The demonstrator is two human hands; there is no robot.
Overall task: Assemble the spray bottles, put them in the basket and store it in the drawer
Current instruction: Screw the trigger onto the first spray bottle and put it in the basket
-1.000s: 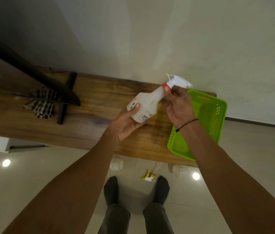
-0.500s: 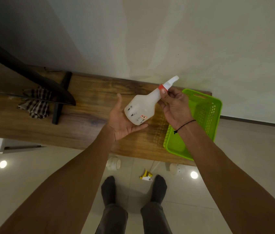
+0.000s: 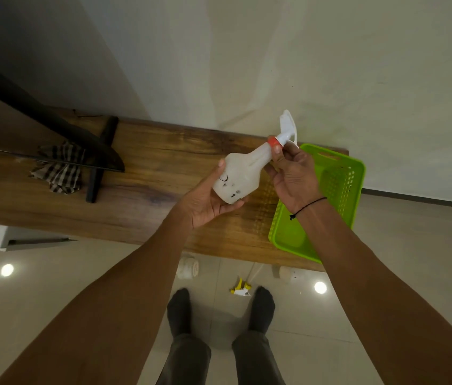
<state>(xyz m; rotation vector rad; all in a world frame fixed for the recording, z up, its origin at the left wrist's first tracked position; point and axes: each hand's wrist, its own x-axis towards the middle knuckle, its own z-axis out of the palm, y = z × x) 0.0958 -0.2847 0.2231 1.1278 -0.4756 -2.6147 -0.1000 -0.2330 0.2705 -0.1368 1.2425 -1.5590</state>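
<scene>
the bottle (image 3: 240, 175) sits tilted in mid-frame, held above the shelf (image 3: 147, 190), its base cupped in the left hand (image 3: 208, 201) with the fingers curled loosely under it and the thumb up along its side. the right hand (image 3: 295, 176) pinches the neck, thumb and fingers closed just below the red collar (image 3: 274, 140), and the white sprayer (image 3: 288, 127) sticks up past them toward the wall (image 3: 302, 65). whether the bottle holds any liquid cannot be told. just right of the hands, the green basket (image 3: 341, 173) rests on the right end of the shelf, partly hidden by the right forearm; the part of its floor that shows is bare. on the shelf in the left of the frame lies a checked cloth (image 3: 58, 170) beside a black stand (image 3: 99, 162), under a dark screen (image 3: 38, 134) that runs in from the upper left. below the shelf edge, on the pale tiled floor (image 3: 52, 287) at lower centre, lie two white bottles (image 3: 188, 269), one at each side, and a yellow sprayer (image 3: 240, 287) between them, near the person's socked feet (image 3: 180, 309). ceiling lights reflect in the tiles.
</scene>
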